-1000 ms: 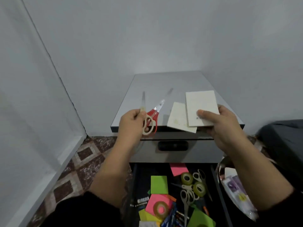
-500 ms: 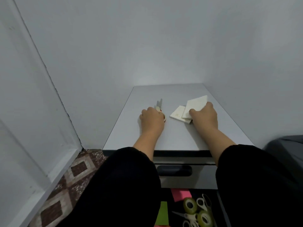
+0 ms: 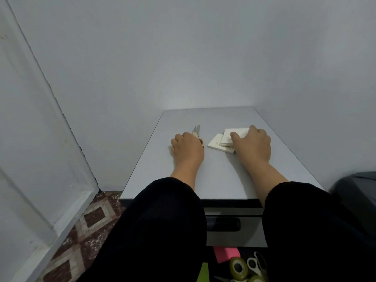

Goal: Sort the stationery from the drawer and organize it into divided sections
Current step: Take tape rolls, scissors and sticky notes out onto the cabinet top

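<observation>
Scissors (image 3: 196,131) lie on the cabinet top (image 3: 223,176), handles gripped in the curled left hand (image 3: 188,148). Just beside them, the right hand (image 3: 253,144) holds two white pads (image 3: 220,141), seemingly overlapping. Below, the open drawer (image 3: 240,267) shows tape rolls (image 3: 238,267).

Head camera — looks forward-down over cabinet top (image 3: 213,176), close, wide-angle.

Both arms wear loose black long sleeves (image 3: 162,226) pushed up the forearms, leaving wrists and both hands bare.
</observation>
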### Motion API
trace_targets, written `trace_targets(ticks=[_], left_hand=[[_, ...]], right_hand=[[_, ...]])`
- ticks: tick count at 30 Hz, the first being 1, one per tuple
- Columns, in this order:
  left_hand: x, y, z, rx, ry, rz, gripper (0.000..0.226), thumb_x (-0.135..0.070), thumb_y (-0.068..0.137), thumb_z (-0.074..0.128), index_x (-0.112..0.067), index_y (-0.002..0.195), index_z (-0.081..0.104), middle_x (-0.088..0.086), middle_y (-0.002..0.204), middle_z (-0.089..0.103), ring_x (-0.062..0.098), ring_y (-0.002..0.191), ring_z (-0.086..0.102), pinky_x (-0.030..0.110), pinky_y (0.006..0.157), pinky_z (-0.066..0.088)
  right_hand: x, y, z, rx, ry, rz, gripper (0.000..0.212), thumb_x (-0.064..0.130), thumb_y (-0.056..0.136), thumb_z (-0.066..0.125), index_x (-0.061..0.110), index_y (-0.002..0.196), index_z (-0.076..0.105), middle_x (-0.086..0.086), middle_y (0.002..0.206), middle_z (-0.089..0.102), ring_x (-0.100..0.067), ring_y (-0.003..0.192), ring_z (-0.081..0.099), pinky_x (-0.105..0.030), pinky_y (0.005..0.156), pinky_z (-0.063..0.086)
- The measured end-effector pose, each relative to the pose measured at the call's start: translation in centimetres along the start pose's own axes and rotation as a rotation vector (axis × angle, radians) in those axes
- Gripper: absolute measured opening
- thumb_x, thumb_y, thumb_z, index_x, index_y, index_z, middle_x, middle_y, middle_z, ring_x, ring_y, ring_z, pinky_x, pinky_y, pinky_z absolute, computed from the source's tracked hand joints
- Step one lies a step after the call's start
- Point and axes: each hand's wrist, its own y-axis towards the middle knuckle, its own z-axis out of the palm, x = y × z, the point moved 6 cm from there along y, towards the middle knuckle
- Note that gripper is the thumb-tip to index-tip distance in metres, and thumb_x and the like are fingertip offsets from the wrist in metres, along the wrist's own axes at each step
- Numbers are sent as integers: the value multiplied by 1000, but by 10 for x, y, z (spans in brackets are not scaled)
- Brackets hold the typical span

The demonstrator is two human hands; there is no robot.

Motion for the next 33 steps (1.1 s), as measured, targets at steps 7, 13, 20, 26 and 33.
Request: trace_targets(ticks=[7, 13, 20, 26, 33], left_hand=[[-2, -4, -5, 62, -172, 8, 38, -33, 89, 43, -8, 116, 54, 11, 119, 51, 30, 112, 41, 42, 96, 34], [-5, -7, -3, 91, -109, 87, 24, -24, 88, 44, -14, 108, 51, 9, 119, 52, 30, 114, 40, 39, 94, 32], [-5, -5, 1, 83, -90, 119, 27, -30, 89, 45, -14, 110, 52, 6, 116, 54, 29, 111, 41, 39, 91, 34], [-4, -3, 1, 65, -120, 109, 29, -31, 86, 48, -14, 109, 53, 5, 114, 55, 29, 110, 42, 39, 92, 35], [-3, -4, -3, 29, -179, 89, 32, -32, 85, 50, -11, 110, 53, 5, 114, 55, 28, 110, 45, 42, 94, 39]], right_hand=[[17, -14, 13, 227, -177, -254, 46, 32, 82, 53, 33, 127, 57, 3, 138, 47, -22, 132, 30, -40, 102, 23], [18, -9, 18, 240, -166, -278, 34, 20, 85, 43, 26, 112, 63, 4, 120, 55, -21, 123, 39, -43, 96, 26], [16, -9, 18, 231, -177, -284, 37, 19, 88, 42, 25, 118, 63, 6, 131, 54, -19, 127, 38, -53, 109, 13], [16, -8, 20, 233, -192, -288, 45, 22, 88, 42, 32, 130, 54, 10, 139, 48, -17, 133, 32, -57, 112, 7], [18, -12, 15, 159, -153, -336, 43, 23, 87, 46, 30, 129, 55, 10, 141, 47, -15, 137, 27, -57, 112, 3]])
